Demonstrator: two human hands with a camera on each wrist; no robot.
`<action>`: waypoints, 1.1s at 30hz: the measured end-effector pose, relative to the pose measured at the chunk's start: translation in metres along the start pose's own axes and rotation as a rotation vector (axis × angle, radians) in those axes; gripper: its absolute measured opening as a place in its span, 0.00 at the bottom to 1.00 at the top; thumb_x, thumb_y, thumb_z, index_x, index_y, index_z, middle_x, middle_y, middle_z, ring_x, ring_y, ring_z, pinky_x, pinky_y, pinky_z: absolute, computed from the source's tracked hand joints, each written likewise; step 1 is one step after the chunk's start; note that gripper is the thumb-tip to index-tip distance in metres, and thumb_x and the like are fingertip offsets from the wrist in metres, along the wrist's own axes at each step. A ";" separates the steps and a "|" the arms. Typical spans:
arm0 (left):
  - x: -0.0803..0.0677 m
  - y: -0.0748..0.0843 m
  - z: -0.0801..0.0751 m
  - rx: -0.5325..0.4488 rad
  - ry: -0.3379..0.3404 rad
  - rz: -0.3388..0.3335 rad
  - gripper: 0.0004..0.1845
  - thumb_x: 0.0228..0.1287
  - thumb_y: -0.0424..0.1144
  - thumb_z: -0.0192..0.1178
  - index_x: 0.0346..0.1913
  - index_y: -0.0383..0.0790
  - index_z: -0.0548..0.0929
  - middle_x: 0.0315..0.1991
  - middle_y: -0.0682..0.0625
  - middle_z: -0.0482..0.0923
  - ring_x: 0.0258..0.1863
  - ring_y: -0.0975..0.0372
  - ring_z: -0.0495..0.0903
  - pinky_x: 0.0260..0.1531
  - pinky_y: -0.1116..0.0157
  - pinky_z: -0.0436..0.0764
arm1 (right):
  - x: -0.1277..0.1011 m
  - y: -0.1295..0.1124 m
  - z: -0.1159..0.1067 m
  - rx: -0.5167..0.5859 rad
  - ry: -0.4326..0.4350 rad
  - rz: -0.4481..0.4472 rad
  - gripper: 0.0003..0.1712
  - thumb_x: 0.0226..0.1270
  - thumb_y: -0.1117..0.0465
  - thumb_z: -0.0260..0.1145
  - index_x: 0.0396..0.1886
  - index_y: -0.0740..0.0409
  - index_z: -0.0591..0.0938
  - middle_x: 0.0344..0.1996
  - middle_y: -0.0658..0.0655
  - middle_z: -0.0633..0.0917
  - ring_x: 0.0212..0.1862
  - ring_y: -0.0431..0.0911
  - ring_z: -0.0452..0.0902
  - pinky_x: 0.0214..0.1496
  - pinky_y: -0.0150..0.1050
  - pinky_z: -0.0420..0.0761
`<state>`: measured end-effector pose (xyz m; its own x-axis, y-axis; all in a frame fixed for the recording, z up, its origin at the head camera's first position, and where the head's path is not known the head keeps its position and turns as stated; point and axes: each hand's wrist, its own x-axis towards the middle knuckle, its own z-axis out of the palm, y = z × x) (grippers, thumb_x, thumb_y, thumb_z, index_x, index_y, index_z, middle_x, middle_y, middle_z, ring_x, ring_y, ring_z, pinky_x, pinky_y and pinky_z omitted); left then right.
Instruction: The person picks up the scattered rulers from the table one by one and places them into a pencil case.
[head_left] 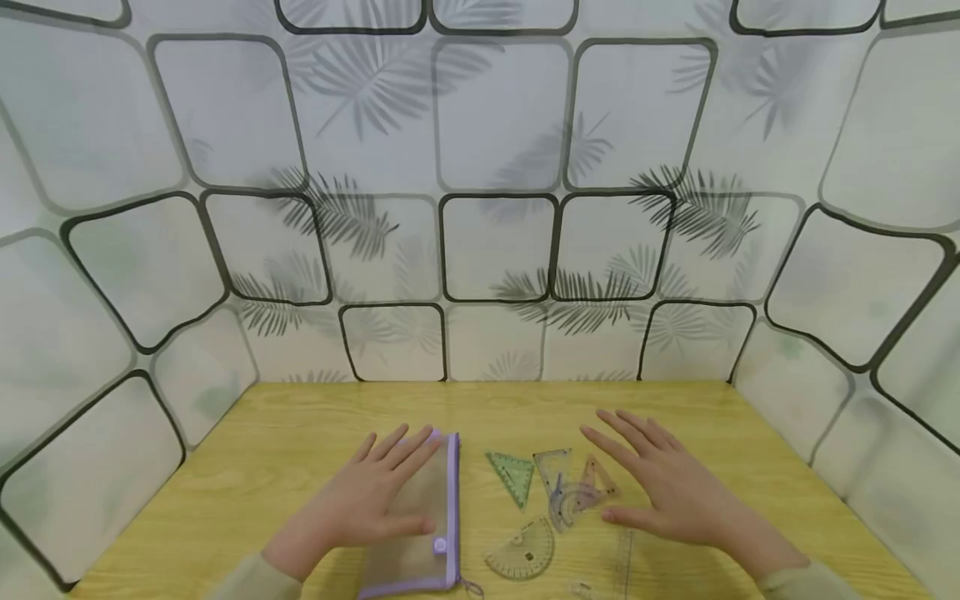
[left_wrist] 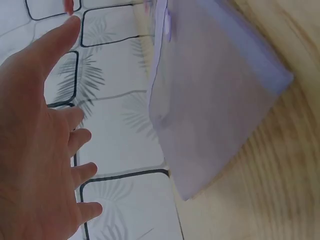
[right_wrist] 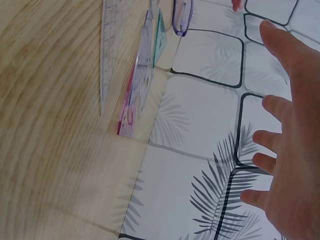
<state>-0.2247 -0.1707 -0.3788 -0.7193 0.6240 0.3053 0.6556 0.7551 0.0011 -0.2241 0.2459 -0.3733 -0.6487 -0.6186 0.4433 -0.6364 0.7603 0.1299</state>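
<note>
Left hand (head_left: 375, 492) flat over pouch (head_left: 420, 533); right hand (head_left: 667, 492) beside set squares (head_left: 562, 483).

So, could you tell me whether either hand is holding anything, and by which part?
Nothing is held: the left hand is open above the pouch, the right hand open beside the set squares.

You have one mesh zip pouch (head_left: 420, 533) with purple trim on the wooden table (head_left: 225, 500). Beside it you have three small set squares: one green (head_left: 513, 475), one clear (head_left: 552, 468), one pink (head_left: 597, 483). You also have one protractor (head_left: 522, 550) and one clear straight ruler (head_left: 626, 562). Two hands show.
</note>
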 end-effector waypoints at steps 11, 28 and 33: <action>0.000 0.016 0.012 -0.004 -0.039 -0.086 0.50 0.61 0.71 0.54 0.77 0.44 0.59 0.76 0.45 0.60 0.72 0.41 0.64 0.64 0.36 0.69 | 0.015 0.005 -0.004 0.007 -0.023 -0.034 0.53 0.59 0.30 0.65 0.79 0.39 0.55 0.77 0.54 0.61 0.75 0.56 0.60 0.70 0.59 0.65; -0.004 0.044 0.024 -0.189 -0.045 -0.236 0.52 0.58 0.70 0.59 0.75 0.37 0.61 0.73 0.38 0.64 0.71 0.39 0.65 0.64 0.37 0.70 | 0.025 0.007 -0.004 0.026 -0.088 -0.029 0.53 0.61 0.26 0.59 0.80 0.36 0.51 0.78 0.52 0.59 0.77 0.53 0.56 0.73 0.58 0.63; -0.003 0.049 0.031 -0.170 -0.008 -0.258 0.51 0.56 0.68 0.62 0.73 0.35 0.64 0.70 0.39 0.68 0.66 0.41 0.72 0.59 0.41 0.76 | 0.028 0.006 -0.002 0.049 -0.081 -0.048 0.53 0.60 0.28 0.62 0.80 0.35 0.52 0.78 0.52 0.59 0.77 0.53 0.57 0.72 0.59 0.65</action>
<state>-0.1973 -0.1296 -0.4093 -0.8682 0.4183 0.2668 0.4799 0.8446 0.2374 -0.2452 0.2334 -0.3588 -0.6475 -0.6695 0.3639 -0.6857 0.7203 0.1051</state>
